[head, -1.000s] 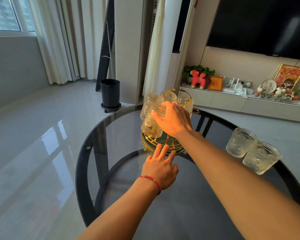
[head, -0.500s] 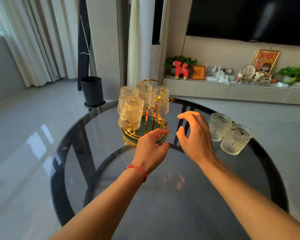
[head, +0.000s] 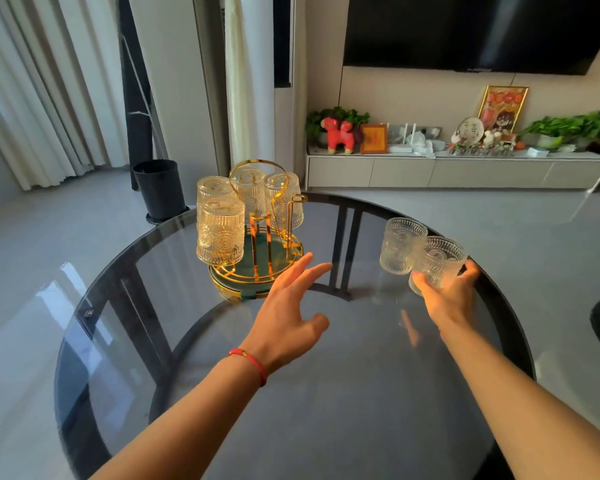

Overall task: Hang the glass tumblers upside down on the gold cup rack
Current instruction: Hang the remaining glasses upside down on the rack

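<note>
My left hand hovers open over the middle of the table, fingers spread, holding nothing. My right hand wraps a glass near the right edge, touching a second glass. Toward the far edge, the rack carries four upside-down glasses.

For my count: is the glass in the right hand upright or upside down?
Upright. The glass in the right hand shows its open rim on top.

A home living room: wall-mounted television, low media cabinet with ornaments, curtains, round glass table.
</note>
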{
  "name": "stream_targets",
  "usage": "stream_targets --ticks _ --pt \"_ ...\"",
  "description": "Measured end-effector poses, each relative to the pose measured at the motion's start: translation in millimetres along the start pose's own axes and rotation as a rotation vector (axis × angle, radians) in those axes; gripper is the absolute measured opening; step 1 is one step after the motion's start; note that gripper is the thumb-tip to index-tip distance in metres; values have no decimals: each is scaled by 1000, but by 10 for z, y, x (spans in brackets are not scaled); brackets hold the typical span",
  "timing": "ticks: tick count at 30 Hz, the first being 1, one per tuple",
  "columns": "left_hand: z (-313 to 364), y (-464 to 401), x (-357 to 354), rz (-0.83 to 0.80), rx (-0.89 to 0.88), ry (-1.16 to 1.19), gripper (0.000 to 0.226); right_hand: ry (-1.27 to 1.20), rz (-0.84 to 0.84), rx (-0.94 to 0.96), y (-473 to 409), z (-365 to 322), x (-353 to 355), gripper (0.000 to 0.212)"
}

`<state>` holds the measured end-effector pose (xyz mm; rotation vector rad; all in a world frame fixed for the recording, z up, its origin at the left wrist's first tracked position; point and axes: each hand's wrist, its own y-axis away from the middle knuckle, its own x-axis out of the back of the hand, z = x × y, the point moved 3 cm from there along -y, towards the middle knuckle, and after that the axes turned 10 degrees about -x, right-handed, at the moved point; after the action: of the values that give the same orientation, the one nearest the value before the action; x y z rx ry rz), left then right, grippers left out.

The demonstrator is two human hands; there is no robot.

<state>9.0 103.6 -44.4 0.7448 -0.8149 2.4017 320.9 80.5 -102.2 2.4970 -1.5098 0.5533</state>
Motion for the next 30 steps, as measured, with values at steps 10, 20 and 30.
stream_targets --ticks 10,20,30 --pt "-25 -4 -28 -3 9 168 69 -179 92 445 454 -472 141 81" --pt "27 -6 123 116 164 458 70 231 -609 825 1414 -779 -131 89" --pt "41 -19 341 239 256 805 62 -370 -986 -44 1457 -856 -198 49"
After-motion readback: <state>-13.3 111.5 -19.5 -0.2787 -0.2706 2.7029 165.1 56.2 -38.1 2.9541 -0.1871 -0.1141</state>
